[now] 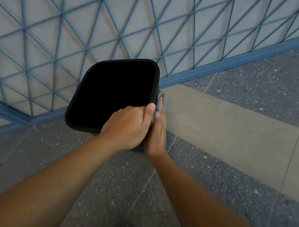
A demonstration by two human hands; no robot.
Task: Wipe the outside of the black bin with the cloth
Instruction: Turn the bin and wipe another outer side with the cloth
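Black plastic bin, square-mouthed with rounded corners, sits a little left of the middle of my frame, standing on the speckled grey stone floor just in front of the blue metal lattice railing that fills the upper left. I look straight down into its mouth and see only darkness inside. My left hand comes in from the lower left and curls over the bin's near right corner, fingers wrapped round the rim and the thumb lying along the top edge, so it grips the bin. My right hand lies just beside it, against the bin's right outer wall, with fingers held straight and pressed flat onto the small grey cloth, which shows above the fingertips and touches the wall just below the rim. Most of the cloth is hidden under that hand, so I cannot tell its full shape. Both of my forearms are bare and run up from the bottom edge of the frame. A paler tan stone band crosses the floor to the right of the bin, from mid-frame toward the right edge.
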